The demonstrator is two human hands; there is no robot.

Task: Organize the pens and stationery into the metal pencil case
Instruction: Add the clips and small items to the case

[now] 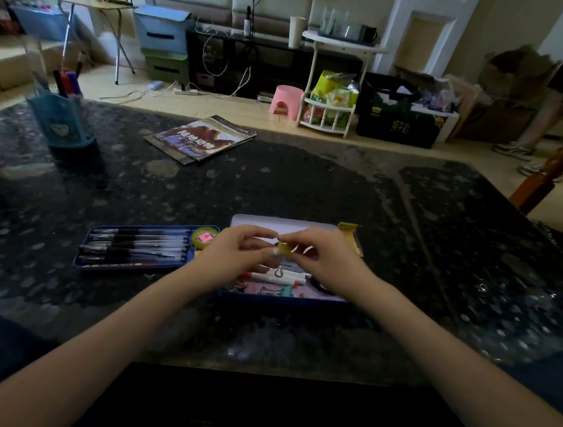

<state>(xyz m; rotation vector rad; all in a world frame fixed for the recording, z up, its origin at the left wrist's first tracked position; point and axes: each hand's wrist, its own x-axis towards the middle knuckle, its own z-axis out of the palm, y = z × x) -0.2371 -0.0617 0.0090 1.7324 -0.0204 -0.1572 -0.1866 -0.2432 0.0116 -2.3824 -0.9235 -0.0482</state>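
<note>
head view, looking down at a dark speckled table (310, 188). both my bare forearms reach forward and my hands meet above an open blue metal pencil case (285, 298). my left hand (234, 255) and my right hand (327, 260) both pinch one small yellow binder clip (283, 249) between thumb and fingertips, fingers curled round it; its wire loop hangs down below. the clip is held in the air over the middle of the case.

inside the case, under my hands, lie a white marker with a red end (275, 277), a teal binder clip (286, 291) near the front wall, and other small coloured items too blurred to name. a yellow packet (349, 232) lies at the case's far right corner.

just left of the case sits a shallow blue tray (137, 270) holding a row of black pens (136, 245) laid side by side, with a green roll of tape (204, 238) in its far right corner.

farther back on the table lie magazines (199, 138), and at far left stands a blue pen holder (62, 120).
</note>
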